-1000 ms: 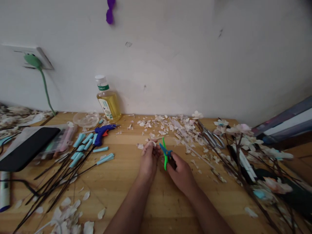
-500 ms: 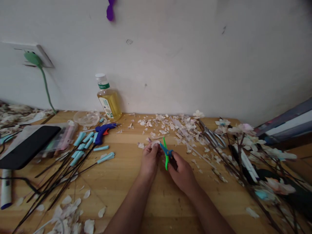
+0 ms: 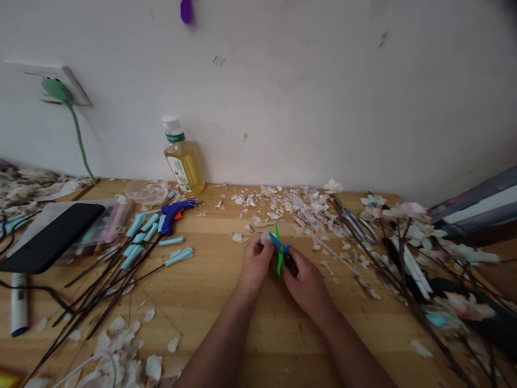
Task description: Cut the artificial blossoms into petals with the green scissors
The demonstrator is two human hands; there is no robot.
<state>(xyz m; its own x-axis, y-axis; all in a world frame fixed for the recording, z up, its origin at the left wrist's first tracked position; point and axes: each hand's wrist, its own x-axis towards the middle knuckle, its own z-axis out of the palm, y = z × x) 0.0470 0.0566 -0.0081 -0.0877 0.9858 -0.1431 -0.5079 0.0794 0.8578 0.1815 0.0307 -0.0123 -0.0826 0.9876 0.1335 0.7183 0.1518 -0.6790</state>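
Note:
My right hand (image 3: 304, 276) is closed around the handles of small green and blue scissors (image 3: 278, 249), blades pointing away from me. My left hand (image 3: 257, 262) pinches a small pale petal (image 3: 265, 237) right at the blades. Both hands rest near the middle of the wooden table (image 3: 226, 323). A scatter of pale petal scraps (image 3: 283, 207) lies just beyond them.
A yellow liquid bottle (image 3: 182, 159) stands at the wall. A blue glue gun (image 3: 173, 211), dark stems with light-blue wraps (image 3: 133, 253), a black phone (image 3: 48, 237) and a marker (image 3: 18, 304) lie left. Metal scissors (image 3: 353, 222) and flower branches (image 3: 420, 253) lie right.
The view shifted slightly, so everything sits a little right and higher in frame. My hands stay together, the petal still held at the scissor blades.

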